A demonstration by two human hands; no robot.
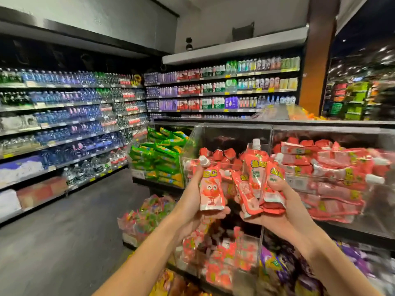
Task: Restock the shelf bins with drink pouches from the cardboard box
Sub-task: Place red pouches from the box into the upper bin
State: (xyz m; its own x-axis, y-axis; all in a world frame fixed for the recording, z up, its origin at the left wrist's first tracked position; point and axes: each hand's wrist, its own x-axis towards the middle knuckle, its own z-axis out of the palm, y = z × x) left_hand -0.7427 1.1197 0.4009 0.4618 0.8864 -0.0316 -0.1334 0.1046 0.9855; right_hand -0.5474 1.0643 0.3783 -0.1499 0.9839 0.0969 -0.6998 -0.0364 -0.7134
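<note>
Left hand (190, 207) grips one red pouch (211, 189), fingers curled under its base, white cap uppermost; right hand (280, 210) is closed on a bundle (255, 184) of several red pouches, thumb pressed across the front, fingers beneath, caps pointing up; exact count in the bundle cannot be told. Both hands are raised side by side, near each other, in front of the clear middle bin (193, 144), which is partly filled with like pouches; the right bin (382, 210) is heaped with them. Green packs (158, 159) fill the bin to the left; a lower bin (248, 272) holds more red pouches, with purple packs (277, 265) beside it. Bottles (64, 116) line the shelves on the left and at the rear.
</note>
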